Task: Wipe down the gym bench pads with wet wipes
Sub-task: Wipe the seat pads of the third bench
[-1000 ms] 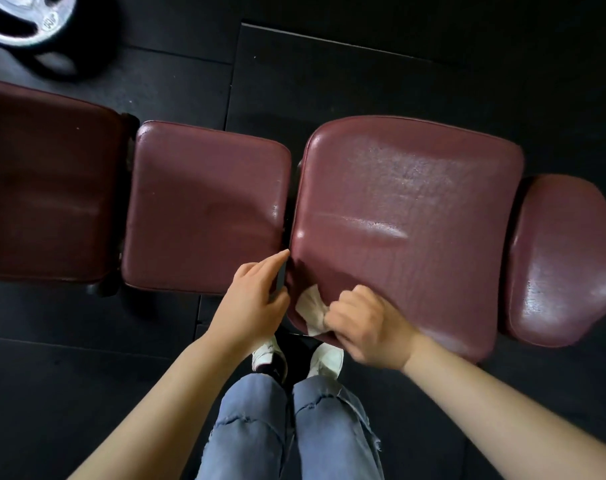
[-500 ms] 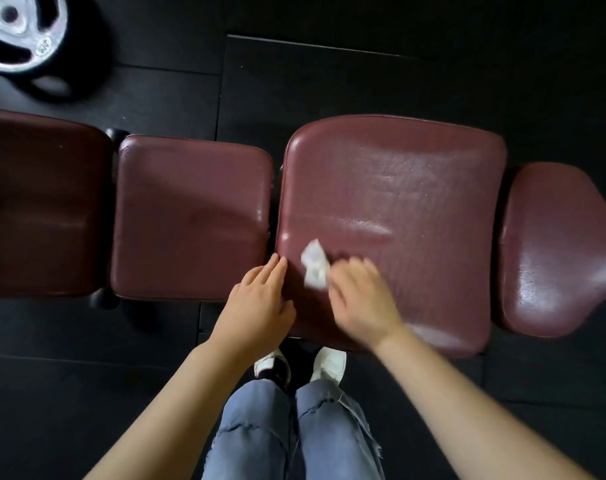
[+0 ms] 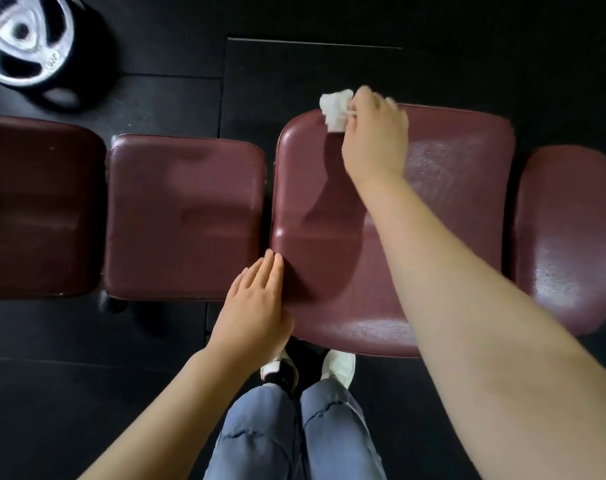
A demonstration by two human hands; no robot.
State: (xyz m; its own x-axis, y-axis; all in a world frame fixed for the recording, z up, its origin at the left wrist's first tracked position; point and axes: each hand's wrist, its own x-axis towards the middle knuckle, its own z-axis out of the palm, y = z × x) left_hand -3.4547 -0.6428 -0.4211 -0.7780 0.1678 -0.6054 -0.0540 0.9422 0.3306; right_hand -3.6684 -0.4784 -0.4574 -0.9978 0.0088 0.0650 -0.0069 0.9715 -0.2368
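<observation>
Maroon vinyl covers the large middle pad [image 3: 433, 237], the landmark in a row of four on the bench surface. Left of it sit a smaller pad [image 3: 183, 216] and a darker pad [image 3: 38, 206]; to its right, a glossy end pad [image 3: 571, 237]. Black floor mats [image 3: 121, 375] lie beneath. Far left beyond it rests a silver weight plate [image 3: 20, 43]; its stamped lettering is unreadable. Blue jeans [image 3: 294, 427] and white shoes [image 3: 339, 365] show at its near edge. The right hand [image 3: 376, 133] holds the crumpled white wipe [image 3: 336, 109] in its grip at the pad's far left corner. The left hand [image 3: 256, 306] rests flat, fingers straight, on its near left edge.
</observation>
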